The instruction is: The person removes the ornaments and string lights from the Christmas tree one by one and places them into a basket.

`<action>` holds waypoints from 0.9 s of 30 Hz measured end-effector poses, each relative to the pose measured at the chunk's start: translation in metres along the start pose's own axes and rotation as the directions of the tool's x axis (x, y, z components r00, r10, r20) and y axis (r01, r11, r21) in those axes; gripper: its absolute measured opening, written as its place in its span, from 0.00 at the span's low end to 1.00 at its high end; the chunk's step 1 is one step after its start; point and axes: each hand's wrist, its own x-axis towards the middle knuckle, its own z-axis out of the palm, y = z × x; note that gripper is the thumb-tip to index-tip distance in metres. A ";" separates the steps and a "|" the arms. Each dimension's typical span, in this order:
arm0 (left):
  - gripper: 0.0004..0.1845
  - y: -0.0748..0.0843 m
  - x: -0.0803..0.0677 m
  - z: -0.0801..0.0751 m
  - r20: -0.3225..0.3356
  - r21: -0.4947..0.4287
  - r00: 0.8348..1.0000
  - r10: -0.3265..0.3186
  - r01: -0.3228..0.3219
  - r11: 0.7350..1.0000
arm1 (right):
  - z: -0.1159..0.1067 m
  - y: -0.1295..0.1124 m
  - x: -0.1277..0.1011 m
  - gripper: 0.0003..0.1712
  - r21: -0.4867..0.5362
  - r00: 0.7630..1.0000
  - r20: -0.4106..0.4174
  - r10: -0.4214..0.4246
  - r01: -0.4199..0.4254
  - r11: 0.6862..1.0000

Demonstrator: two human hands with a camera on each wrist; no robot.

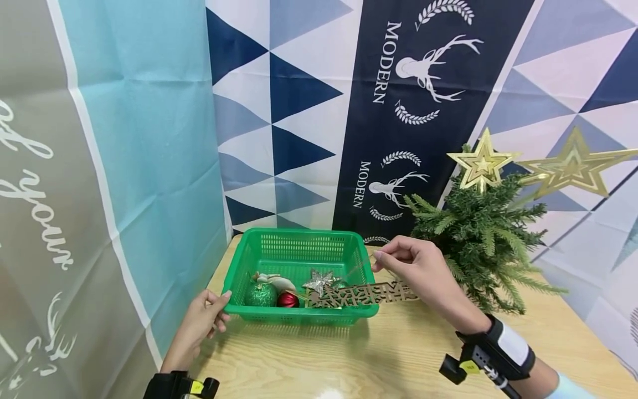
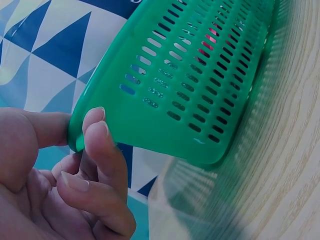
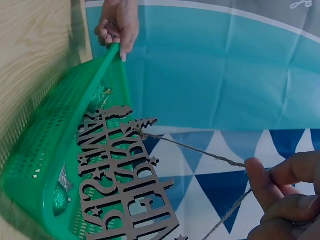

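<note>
My left hand [image 1: 199,321] pinches the front left corner of a green plastic basket [image 1: 304,313], thumb on the rim [image 2: 75,135] and fingers curled beneath. My right hand [image 1: 423,269] pinches a loop of twine [image 3: 195,148] above the basket's right side. From the twine hangs a brown cut-out Merry Christmas sign [image 1: 359,295], which slants over the front right rim, partly above the basket. Inside the basket lie a glittery green ball [image 1: 261,295], a red ball [image 1: 288,300], a silver star [image 1: 318,281] and a whitish ornament [image 1: 281,284]. The sign hides part of the contents.
A small green Christmas tree [image 1: 490,238] stands to the right on the wooden table [image 1: 299,360]. It bears a gold star [image 1: 482,162] at its top and a larger gold star [image 1: 575,166] beside that. Patterned cloth [image 1: 299,111] hangs behind and at the left.
</note>
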 end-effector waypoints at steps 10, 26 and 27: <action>0.21 -0.004 0.002 0.000 -0.005 0.000 1.000 0.003 -0.003 1.000 | 0.016 0.005 0.011 0.09 0.055 0.998 0.044 -0.034 0.031 0.998; 0.21 -0.004 0.000 0.000 -0.016 -0.007 1.000 0.008 -0.008 1.000 | 0.046 0.006 0.022 0.05 0.102 0.993 0.107 -0.057 0.046 0.994; 0.21 -0.004 0.000 0.000 -0.017 -0.008 1.000 0.009 -0.009 1.000 | 0.048 0.007 0.023 0.05 0.114 0.991 0.119 -0.061 0.048 0.992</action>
